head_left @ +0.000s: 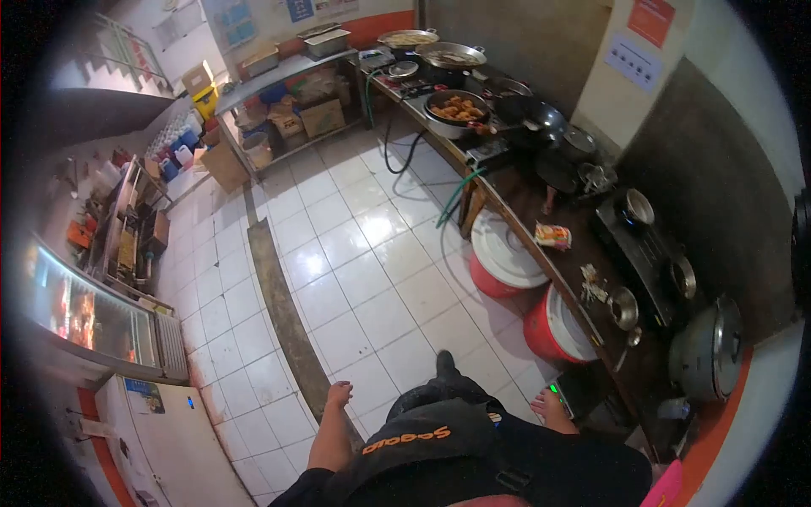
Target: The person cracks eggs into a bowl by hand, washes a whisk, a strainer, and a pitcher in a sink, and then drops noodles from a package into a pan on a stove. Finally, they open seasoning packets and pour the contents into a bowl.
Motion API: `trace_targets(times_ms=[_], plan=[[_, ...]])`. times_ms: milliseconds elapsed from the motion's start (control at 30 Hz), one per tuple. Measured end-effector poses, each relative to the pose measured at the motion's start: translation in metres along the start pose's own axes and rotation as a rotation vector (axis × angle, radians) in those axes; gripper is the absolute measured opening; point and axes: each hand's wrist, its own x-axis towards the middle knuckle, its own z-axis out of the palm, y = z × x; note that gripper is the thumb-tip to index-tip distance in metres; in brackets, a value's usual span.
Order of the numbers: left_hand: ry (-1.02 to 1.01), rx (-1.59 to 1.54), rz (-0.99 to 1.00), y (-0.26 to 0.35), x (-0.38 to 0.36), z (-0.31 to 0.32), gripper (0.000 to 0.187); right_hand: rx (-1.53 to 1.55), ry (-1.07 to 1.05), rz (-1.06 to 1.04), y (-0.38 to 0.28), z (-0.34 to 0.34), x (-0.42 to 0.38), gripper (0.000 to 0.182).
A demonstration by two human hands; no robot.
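Note:
My left hand (339, 395) hangs over the tiled floor beside a dark strip, its fingers loosely curled in and nothing showing in them. My right hand (551, 408) is low by the table's front edge with its fingers apart. Right at its fingertips is a dark device with a small lit green display (554, 389), which the hand partly overlaps in this view. A red bucket with a white lid (564, 325) stands under the table just beyond that hand. I wear a dark apron (431, 460) with orange lettering.
Along the right runs a long table with a pan of fried food (457, 107), a wok (545, 121), a black stove (646, 245) and a large pot (708, 348). A green hose (456, 199) hangs off its edge. At left stand a white fridge (182, 431) and a glass display case (93, 317).

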Motion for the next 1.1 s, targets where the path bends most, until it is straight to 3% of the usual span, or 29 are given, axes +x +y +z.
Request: trace_targets(times_ms=[100, 167, 233, 300, 367, 400, 533, 567, 700, 800, 833, 900, 933, 967, 1000, 1033, 1067, 1100], plan=[[0.022, 0.014, 0.035, 0.045, 0.03, -0.024, 0.033, -0.062, 0.164, 0.034, -0.031, 0.042, 0.044, 0.039], [0.056, 0.009, 0.107, 0.042, 0.051, -0.041, 0.037, -0.11, 0.181, 0.064, -0.048, 0.081, 0.081, 0.038], [0.138, 0.32, 0.105, 0.02, 0.069, -0.065, 0.033, -0.184, 0.267, 0.068, -0.082, 0.142, 0.079, 0.034], [0.201, 0.191, -0.095, 0.016, 0.04, -0.08, 0.027, -0.22, 0.041, -0.214, -0.118, 0.217, 0.015, 0.032], [0.155, 0.743, 0.368, -0.011, 0.028, -0.096, 0.023, -0.454, 0.09, -0.024, -0.152, 0.31, 0.073, 0.032], [0.145, 0.795, 0.419, -0.019, 0.018, -0.103, 0.023, -0.546, 0.109, -0.07, -0.166, 0.361, 0.09, 0.029], [0.157, 0.521, 0.092, -0.012, 0.014, -0.12, 0.022, -0.853, 0.002, -0.219, -0.234, 0.574, 0.099, 0.021], [0.164, 0.483, 0.055, -0.003, 0.019, -0.128, 0.022, -0.661, -0.302, -0.382, -0.218, 0.615, 0.212, 0.024], [0.204, 0.372, -0.017, 0.0, 0.054, -0.174, 0.02, -0.792, -0.379, -0.379, -0.283, 0.812, 0.052, 0.023], [0.258, 0.278, -0.077, -0.015, 0.078, -0.216, 0.02, -0.658, -0.465, -0.491, -0.275, 0.904, 0.023, 0.023], [0.282, 0.247, -0.094, -0.017, 0.09, -0.226, 0.019, -0.579, -0.567, -0.538, -0.259, 0.924, 0.052, 0.023], [0.305, 0.251, -0.115, -0.029, 0.132, -0.245, 0.019, -0.629, -0.458, -0.308, -0.246, 0.965, 0.036, 0.026], [0.295, 0.321, -0.125, -0.034, 0.164, -0.258, 0.019, -0.676, -0.435, -0.343, -0.234, 0.977, 0.028, 0.027], [0.273, 0.466, -0.119, -0.024, 0.198, -0.275, 0.018, -0.826, -0.387, -0.193, -0.229, 0.989, 0.007, 0.029], [0.294, 0.592, -0.121, 0.001, 0.226, -0.298, 0.018, -1.344, -0.623, -0.414, -0.22, 0.988, 0.108, 0.029], [0.194, 0.633, -0.13, -0.001, 0.278, -0.345, 0.02, -0.949, -0.355, -0.151, -0.214, 1.001, 0.005, 0.024], [0.376, 0.441, -0.186, 0.077, 0.275, -0.409, 0.027, -1.043, -0.395, -0.171, -0.212, 1.004, -0.052, 0.021], [0.626, 0.145, -0.151, 0.116, 0.293, -0.449, 0.04, -0.753, -0.654, 0.127, -0.203, 1.009, -0.036, 0.017]])
